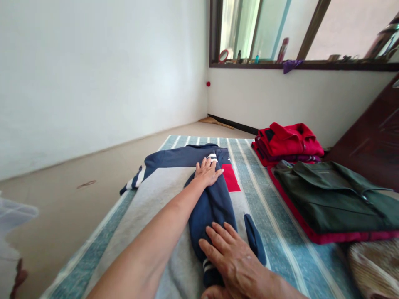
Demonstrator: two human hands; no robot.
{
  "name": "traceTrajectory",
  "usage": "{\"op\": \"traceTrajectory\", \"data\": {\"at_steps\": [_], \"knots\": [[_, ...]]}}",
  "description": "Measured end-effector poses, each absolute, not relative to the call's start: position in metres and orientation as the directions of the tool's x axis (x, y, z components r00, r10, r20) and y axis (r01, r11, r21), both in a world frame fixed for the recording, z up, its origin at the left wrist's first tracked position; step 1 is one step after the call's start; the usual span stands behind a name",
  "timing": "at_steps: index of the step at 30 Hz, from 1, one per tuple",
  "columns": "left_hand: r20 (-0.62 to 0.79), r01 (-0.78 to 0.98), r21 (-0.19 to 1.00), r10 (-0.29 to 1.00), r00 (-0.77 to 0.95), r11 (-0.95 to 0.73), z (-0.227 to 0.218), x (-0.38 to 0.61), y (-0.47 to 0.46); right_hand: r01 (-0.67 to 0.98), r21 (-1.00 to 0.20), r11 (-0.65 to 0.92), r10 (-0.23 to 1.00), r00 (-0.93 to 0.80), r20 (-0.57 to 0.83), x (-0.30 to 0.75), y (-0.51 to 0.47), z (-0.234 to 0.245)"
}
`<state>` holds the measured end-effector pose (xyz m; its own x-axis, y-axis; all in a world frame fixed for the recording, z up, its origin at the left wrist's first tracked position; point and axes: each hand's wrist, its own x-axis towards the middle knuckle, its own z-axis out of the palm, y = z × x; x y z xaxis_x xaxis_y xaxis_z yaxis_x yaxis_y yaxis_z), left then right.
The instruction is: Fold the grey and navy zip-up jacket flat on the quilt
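Left forearm (146, 236) bare to frame edge; left hand (207, 173), right hand (233, 259) bare, knuckles creased, nails short.

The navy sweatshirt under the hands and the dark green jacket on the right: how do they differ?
The navy, grey and red sweatshirt lies spread out with a sleeve folded down its middle, while the dark green zip jacket is folded into a flat rectangle. The left hand and right hand press the sweatshirt; no hand touches the jacket, which rests on a red garment. Both lie on the striped blue mat.
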<state>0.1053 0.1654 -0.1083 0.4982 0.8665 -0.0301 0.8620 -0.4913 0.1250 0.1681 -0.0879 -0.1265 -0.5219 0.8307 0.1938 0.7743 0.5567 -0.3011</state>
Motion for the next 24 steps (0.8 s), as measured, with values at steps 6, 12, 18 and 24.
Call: {"op": "traceTrajectory", "data": {"at_steps": [6,12,18,24], "knots": [[-0.083,0.866,0.136,0.866,0.494,-0.481,-0.128,0.107,0.186,0.768,-0.217,0.603,0.794,-0.552,0.255,0.166,-0.089,-0.135],[-0.072,0.865,0.142,0.867,0.494,-0.481,-0.128,0.106,0.183,0.794,-0.065,0.604,0.738,-0.527,0.422,0.159,-0.087,-0.149],[-0.03,0.87,0.117,0.874,0.486,-0.479,-0.119,0.109,0.182,0.844,0.019,0.536,0.647,-0.425,0.633,0.15,-0.079,-0.17],[0.05,0.874,0.075,0.877,0.478,-0.481,-0.113,0.13,0.201,0.886,-0.025,0.464,0.58,-0.282,0.765,0.135,-0.074,-0.182]]}}
